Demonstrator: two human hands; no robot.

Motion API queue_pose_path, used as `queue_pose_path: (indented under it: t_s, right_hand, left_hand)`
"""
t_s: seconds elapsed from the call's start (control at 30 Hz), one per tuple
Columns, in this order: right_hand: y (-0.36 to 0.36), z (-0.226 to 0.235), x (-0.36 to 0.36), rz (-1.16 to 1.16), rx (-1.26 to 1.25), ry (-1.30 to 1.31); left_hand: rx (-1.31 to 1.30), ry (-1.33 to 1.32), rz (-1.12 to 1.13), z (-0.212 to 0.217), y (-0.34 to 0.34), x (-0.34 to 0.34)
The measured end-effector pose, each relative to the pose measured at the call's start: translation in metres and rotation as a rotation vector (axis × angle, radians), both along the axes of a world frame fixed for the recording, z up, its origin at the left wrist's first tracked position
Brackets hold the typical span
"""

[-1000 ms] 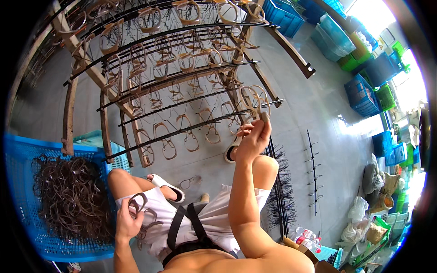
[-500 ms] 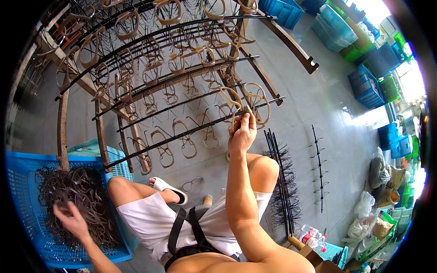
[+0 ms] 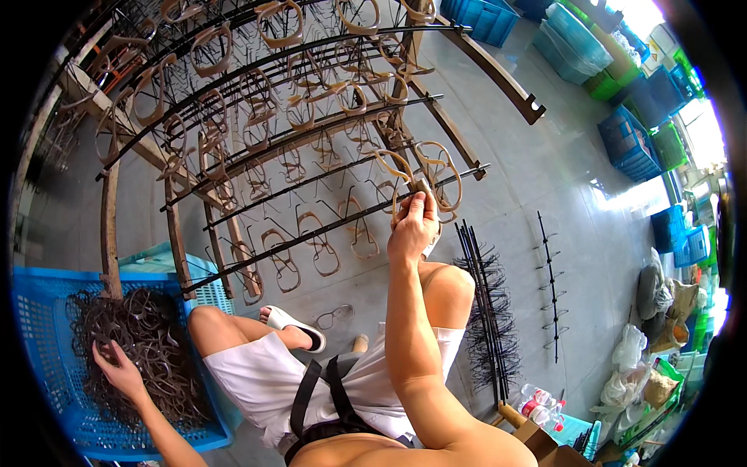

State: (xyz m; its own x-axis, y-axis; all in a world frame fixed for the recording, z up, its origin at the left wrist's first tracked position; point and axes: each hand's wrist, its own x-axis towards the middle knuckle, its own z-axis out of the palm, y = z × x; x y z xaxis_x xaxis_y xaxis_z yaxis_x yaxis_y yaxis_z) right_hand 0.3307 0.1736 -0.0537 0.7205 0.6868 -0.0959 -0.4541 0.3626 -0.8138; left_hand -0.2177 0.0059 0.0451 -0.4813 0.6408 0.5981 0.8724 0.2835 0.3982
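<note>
My right hand (image 3: 414,227) pinches a beige eyeglass frame (image 3: 459,184) close to the right end of a black rod on the rack. The frame's two rims stand above and beside my fingertips, which hide part of it. My left hand (image 3: 123,373) reaches into a blue plastic basket (image 3: 43,331), its fingers apart and slightly bent. Under and around those fingers lies a tangled heap of dark eyeglass frames (image 3: 171,350). Whether the fingertips touch the heap is hard to tell. Several beige frames hang from the lowest black rod (image 3: 299,237).
A wooden rack (image 3: 177,233) carries rows of rods hung with frames. On the floor lie wired black rods (image 3: 478,303), a single rod (image 3: 549,284) and a loose frame (image 3: 334,316) by my foot. Blue crates (image 3: 626,144), plastic bags (image 3: 626,366) and bottles (image 3: 541,406) line the right.
My left hand has come slightly up over the dark frames, and its fingers look less blurred. My right hand keeps its pinch at almost the same place. The view has shifted a little.
</note>
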Motion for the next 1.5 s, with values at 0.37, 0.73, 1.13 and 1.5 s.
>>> queue_pose_path:
  t_s: [0.37,0.73,1.13,1.5]
  right_hand:
    - [-0.004,0.001,0.017,0.131,-0.009,0.01]
    - [-0.005,-0.001,0.023,0.16,0.0,0.084]
    - [-0.018,0.0,-0.004,0.171,-0.105,-0.376]
    - [-0.022,-0.001,0.008,0.17,-0.196,-0.789]
  left_hand:
    - [-0.09,0.15,-0.015,0.003,-0.01,0.017]
    - [-0.043,0.165,-0.041,-0.006,-0.009,0.015]
    - [0.064,0.313,-0.017,-0.009,-0.002,0.027]
    - [-0.278,0.158,-0.098,-0.022,0.017,0.057]
